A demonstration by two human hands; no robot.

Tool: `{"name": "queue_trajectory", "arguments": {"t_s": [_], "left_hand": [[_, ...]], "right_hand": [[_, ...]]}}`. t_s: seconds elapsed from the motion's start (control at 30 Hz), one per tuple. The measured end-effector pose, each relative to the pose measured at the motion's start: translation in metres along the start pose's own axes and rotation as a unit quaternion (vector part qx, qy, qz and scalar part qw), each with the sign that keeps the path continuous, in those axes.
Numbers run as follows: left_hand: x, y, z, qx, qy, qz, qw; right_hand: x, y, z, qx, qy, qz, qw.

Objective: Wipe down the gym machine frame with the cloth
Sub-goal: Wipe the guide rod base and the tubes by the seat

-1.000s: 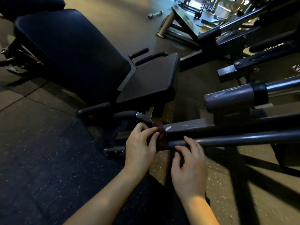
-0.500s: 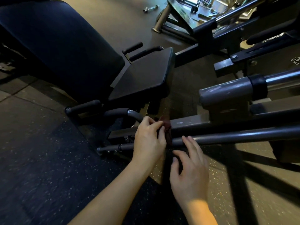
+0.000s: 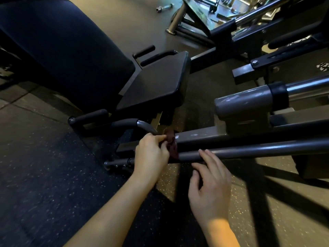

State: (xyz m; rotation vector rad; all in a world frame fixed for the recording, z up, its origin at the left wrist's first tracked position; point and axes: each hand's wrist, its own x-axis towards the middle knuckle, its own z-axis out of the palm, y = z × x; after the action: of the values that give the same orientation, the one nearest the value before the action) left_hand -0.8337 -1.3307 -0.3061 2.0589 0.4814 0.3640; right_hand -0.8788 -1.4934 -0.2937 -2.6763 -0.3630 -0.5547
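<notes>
A dark red cloth (image 3: 172, 147) is bunched against the grey machine frame (image 3: 231, 138), at the left end of its round lower bar (image 3: 258, 148). My left hand (image 3: 151, 154) grips the cloth with curled fingers and holds it to the frame. My right hand (image 3: 210, 184) hovers just below the round bar, fingers loosely spread, with one fingertip touching the bar's underside and nothing held. Most of the cloth is hidden behind my left hand.
A black padded seat (image 3: 156, 82) and backrest (image 3: 62, 47) stand to the upper left. A thick grey weight sleeve (image 3: 249, 100) juts out above the frame on the right. More machines (image 3: 249, 32) fill the back. A small dumbbell (image 3: 164, 7) lies on the far floor.
My left hand has worked the cloth a little to the right along the frame and curled tighter on it. My right hand has lowered slightly off the bar.
</notes>
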Motion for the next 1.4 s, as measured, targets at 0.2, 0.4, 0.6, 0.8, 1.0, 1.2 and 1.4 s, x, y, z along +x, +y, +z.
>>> {"name": "queue_trajectory", "arguments": {"t_s": [0.2, 0.4, 0.6, 0.8, 1.0, 1.2, 1.4], "left_hand": [[-0.014, 0.048, 0.01, -0.075, -0.057, 0.07, 0.993], [0.019, 0.02, -0.006, 0.152, -0.038, 0.048, 0.987], [-0.002, 0.026, -0.006, 0.078, -0.057, 0.141, 0.985], [0.077, 0.043, -0.009, 0.231, -0.207, 0.166, 0.936], [0.061, 0.027, -0.013, 0.117, -0.175, 0.204, 0.956], [0.015, 0.023, -0.001, 0.008, -0.108, 0.199, 0.974], [0.048, 0.072, 0.015, -0.06, -0.176, 0.128, 0.974]], "right_hand": [[0.001, 0.0, 0.001, -0.013, -0.019, 0.005, 1.0], [0.002, 0.004, -0.004, -0.013, -0.011, -0.006, 1.0], [0.005, 0.003, -0.005, -0.014, -0.002, 0.007, 1.0], [0.004, 0.004, -0.005, -0.009, -0.006, 0.007, 1.0], [0.002, 0.007, -0.005, -0.025, -0.011, -0.011, 1.0], [0.005, 0.0, 0.001, -0.018, 0.009, 0.009, 1.0], [0.008, 0.002, 0.0, -0.038, 0.016, 0.02, 0.999]]}}
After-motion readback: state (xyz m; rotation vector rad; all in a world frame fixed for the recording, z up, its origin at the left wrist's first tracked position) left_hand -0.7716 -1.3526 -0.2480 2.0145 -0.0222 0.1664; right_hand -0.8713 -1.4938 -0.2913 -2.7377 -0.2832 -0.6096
